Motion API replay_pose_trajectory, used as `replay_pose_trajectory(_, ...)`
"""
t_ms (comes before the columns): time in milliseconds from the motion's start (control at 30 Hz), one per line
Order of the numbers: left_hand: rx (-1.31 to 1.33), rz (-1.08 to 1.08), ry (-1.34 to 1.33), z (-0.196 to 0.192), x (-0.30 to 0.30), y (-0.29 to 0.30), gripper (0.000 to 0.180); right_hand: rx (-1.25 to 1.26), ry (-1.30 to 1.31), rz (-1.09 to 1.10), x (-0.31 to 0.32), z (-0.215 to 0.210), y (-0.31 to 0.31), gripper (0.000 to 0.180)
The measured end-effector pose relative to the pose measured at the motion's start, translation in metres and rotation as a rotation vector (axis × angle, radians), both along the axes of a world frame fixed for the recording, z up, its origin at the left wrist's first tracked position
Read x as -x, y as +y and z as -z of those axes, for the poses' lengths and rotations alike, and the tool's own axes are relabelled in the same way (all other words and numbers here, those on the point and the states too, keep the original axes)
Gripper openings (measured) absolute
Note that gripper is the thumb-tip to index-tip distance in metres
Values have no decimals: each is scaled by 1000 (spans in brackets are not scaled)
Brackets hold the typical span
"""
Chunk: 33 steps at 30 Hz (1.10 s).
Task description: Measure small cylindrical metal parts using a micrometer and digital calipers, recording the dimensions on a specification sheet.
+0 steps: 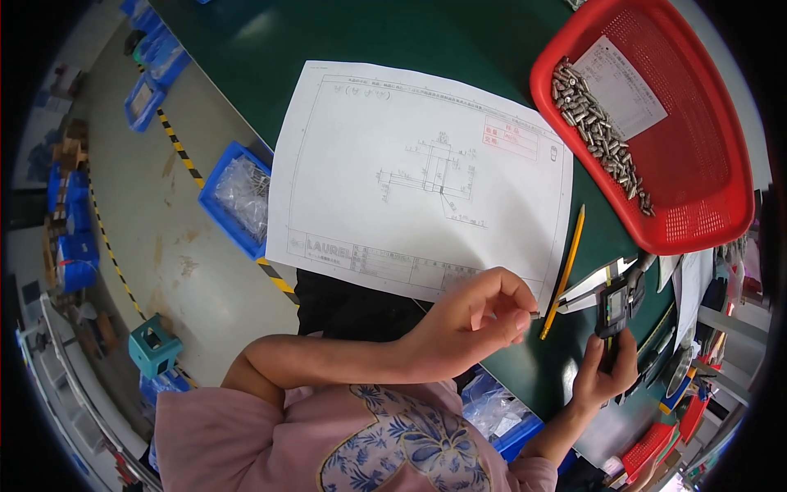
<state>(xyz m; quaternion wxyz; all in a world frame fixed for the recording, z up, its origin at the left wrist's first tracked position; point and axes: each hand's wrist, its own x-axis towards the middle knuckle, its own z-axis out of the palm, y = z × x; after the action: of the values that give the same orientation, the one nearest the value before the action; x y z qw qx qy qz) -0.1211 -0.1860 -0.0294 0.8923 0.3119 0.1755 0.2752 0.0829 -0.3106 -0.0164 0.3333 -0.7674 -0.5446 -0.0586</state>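
My left hand (479, 324) is closed in a pinch, and the end of a small metal part (534, 315) shows at its fingertips. Most of that part is hidden by the fingers. In my right hand (605, 375) is a digital caliper (612, 312), held by its body with the display facing up. Its jaws point left toward the pinched part, apart from it. Between the two hands lies a yellow pencil (565, 266). Just beyond my left hand is a white sheet with a technical drawing (369, 221).
A red plastic basket (697, 139) at the far right holds many small metal cylindrical parts (594, 123) and a paper slip (620, 88). The table (328, 33) is dark green. Blue bins with plastic bags (242, 197) stand past its left edge and below its front. Tools crowd the right side.
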Motion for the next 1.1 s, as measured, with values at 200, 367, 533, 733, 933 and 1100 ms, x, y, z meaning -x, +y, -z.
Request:
replay_pose_trajectory(200,-6,6,28,-10,8,10,17,-67,-3,-9,2,-1,1,33)
replay_pose_trajectory(367,-18,24,72,-9,12,16,15,8,13,-27,2,-7,-1,32)
replay_pose_trajectory(533,-79,-44,103,-13,15,22,15,-15,-89,-74,8,-10,8,39)
replay_pose_trajectory(733,-440,-90,150,-5,15,29,30,56,-249,-223,11,-18,12,45)
replay_pose_trajectory(933,-465,-163,298,-18,16,28,23,101,-286,-336,11,-21,13,39)
replay_pose_trajectory(1100,-682,-75,279,-14,18,34,19,114,-294,-381,14,-20,15,37)
